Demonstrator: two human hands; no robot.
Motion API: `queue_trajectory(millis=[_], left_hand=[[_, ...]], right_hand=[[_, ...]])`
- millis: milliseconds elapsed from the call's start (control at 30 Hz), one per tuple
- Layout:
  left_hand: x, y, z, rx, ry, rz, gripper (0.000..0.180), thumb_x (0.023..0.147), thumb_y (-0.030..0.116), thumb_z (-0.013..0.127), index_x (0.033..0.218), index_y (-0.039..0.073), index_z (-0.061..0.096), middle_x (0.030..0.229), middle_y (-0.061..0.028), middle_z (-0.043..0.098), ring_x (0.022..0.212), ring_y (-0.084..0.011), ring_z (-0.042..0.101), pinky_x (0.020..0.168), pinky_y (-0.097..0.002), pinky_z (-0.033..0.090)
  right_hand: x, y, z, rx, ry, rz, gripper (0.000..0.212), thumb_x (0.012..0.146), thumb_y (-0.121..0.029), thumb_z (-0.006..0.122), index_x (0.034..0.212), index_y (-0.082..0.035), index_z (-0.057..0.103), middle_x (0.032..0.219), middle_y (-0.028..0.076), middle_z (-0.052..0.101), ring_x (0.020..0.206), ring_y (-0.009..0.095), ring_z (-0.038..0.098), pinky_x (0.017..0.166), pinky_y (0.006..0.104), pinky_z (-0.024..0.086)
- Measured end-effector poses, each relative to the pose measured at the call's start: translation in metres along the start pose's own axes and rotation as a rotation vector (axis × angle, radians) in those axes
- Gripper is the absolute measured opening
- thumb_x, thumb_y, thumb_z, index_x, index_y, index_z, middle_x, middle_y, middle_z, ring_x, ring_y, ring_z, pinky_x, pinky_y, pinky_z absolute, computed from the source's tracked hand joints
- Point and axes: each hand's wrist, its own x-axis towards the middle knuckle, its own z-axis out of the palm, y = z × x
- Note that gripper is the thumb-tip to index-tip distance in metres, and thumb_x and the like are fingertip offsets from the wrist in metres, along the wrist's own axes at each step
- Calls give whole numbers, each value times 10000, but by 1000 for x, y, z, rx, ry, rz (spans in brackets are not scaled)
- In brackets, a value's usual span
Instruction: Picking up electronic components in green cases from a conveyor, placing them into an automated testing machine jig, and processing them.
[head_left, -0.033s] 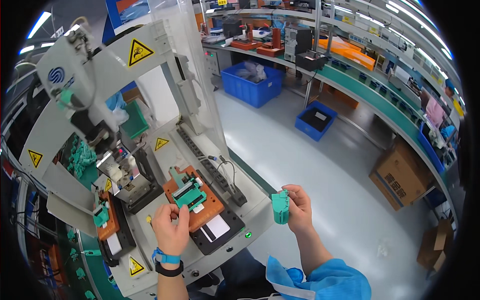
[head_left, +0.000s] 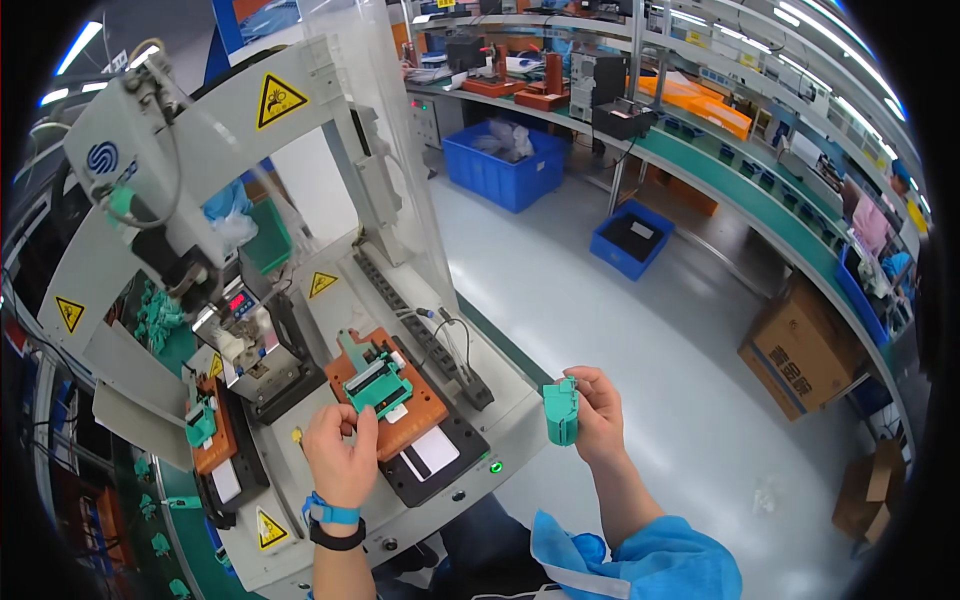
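Observation:
My right hand [head_left: 600, 418] pinches a green plastic housing [head_left: 561, 412] with a rounded lower end, held upright beside the machine table's right front corner. My left hand [head_left: 338, 445] is curled at the near left edge of an orange-brown fixture block [head_left: 412, 432]. Its thumb tip comes close to a second green plastic part [head_left: 385, 392], which sits in that fixture with a dark slot along it. Whatever lies between the left fingers is hidden.
On the left, another orange-brown fixture [head_left: 214, 450] holds a green part. Behind stands the machine's tilted head [head_left: 165, 220] over a metal unit [head_left: 245, 345]. A clear panel [head_left: 400, 150] rises at the table's right. Blue bins [head_left: 505, 170] and a cardboard box [head_left: 800, 345] are on the floor.
The machine's head has shifted slightly left and down, and the red display beneath it shows more clearly. Both hands stay nearly where they were.

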Motion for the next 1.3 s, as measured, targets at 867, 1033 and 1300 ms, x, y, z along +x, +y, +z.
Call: queue_trajectory(millis=[867, 1033, 1300], left_hand=[[-160, -21, -183, -489, -145, -107, 164, 842, 117, 578, 723, 18, 523, 638, -45, 518, 577, -129, 486, 517, -307, 370], [-272, -89, -288, -324, 488, -372, 156, 889, 130, 541, 757, 49, 522, 743, 18, 437, 690, -80, 421, 601, -251, 344], [-402, -143, -404, -202, 1257, -481, 143, 940, 156, 531, 815, 89, 553, 804, 24, 501, 760, -69, 493, 662, -250, 431]], right_hand=[[120, -2, 199, -979, -1119, -494, 217, 797, -98, 679, 1005, -37, 697, 943, 132, 680, 947, 328, 586, 872, 398, 458], [115, -6, 217, -1083, -1189, -453, 192, 804, -97, 662, 981, -34, 697, 936, 153, 677, 940, 343, 595, 860, 414, 459], [83, 16, 203, -1208, -1052, -376, 420, 855, -214, 562, 1217, -3, 586, 1483, 191, 333, 1365, 359, 327, 1115, 387, 253]])
